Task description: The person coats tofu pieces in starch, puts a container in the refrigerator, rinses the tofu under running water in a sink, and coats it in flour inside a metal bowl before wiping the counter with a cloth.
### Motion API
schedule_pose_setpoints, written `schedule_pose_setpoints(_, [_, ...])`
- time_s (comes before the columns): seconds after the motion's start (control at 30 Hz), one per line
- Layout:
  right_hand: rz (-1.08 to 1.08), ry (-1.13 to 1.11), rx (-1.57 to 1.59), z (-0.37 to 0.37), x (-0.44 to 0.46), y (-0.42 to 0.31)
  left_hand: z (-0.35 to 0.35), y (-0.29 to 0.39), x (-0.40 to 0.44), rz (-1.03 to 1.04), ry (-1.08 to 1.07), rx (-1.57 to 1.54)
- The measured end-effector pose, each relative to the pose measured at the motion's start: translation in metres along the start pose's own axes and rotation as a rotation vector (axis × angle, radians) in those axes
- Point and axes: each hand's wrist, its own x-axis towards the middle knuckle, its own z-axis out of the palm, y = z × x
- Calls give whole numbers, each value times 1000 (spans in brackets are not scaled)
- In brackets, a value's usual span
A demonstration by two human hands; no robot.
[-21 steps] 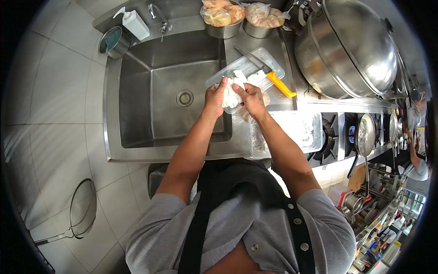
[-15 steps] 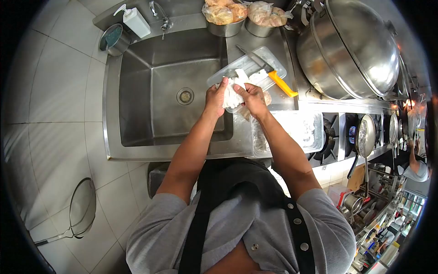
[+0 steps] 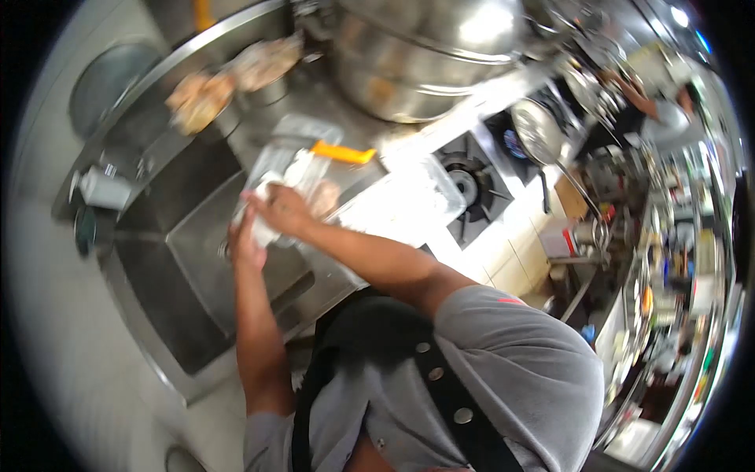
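Note:
Between my two hands is a white, crumpled piece (image 3: 266, 230); what it is made of I cannot make out. My left hand (image 3: 245, 238) is wrapped round its left side, and my right hand (image 3: 281, 209) grips it from the right with bent fingers. Both hands are over the near end of a clear plastic tray (image 3: 311, 130) beside the sink. A yellow-handled knife (image 3: 343, 153) lies across that tray, its blade blurred. A pinkish lump (image 3: 324, 198) is just right of my right hand.
A steel sink (image 3: 204, 259) lies at the left, a white pump bottle (image 3: 104, 189) beyond it. Bagged food (image 3: 200, 101) and a large steel pot (image 3: 425, 59) stand at the back. Right are a bright plastic container (image 3: 444, 189), a burner (image 3: 464, 186), a pan (image 3: 538, 130) and another person (image 3: 668, 114).
The whole view has turned and shifted to the right, with blur, so the sink and hands appear further left. The white piece is still held between both hands.

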Motion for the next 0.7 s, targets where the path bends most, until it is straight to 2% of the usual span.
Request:
schedule_pose_setpoints(0.07, [-69,-62,158,0,15,8,-5,-4,11,91,-31,-28])
schedule_pose_setpoints(0.17, [-163,6,167,9,28,39,5,-12,10,33,-31,-58])
schedule_pose_setpoints(0.2, [-90,44,93,14,11,55,-6,-41,4,-24,-71,-208])
schedule_pose_setpoints(0.27, [-54,32,-30,18,8,69,-4,-45,-3,8,-59,-195])
schedule_pose_setpoints(0.3, [-87,-9,-27,14,1,68,-4,-52,-14,-47,36,-152])
schedule_pose_setpoints(0.37, [-152,-90,-17,4,-13,67,1,-54,-24,-24,7,-201])
schedule_pose_setpoints(0.4, [-78,-71,151,-9,-24,50,6,-51,-28,-29,-47,-227])
schedule_pose_setpoints(0.47, [-30,-85,239,-5,-20,49,8,-47,-30,1,-3,-188])
schedule_pose_setpoints(0.6, [-14,-117,210,3,-14,62,3,-52,-31,-33,6,-226])
schedule_pose_setpoints(0.7, [67,-142,350,8,-11,64,2,-49,-34,-38,1,-325])
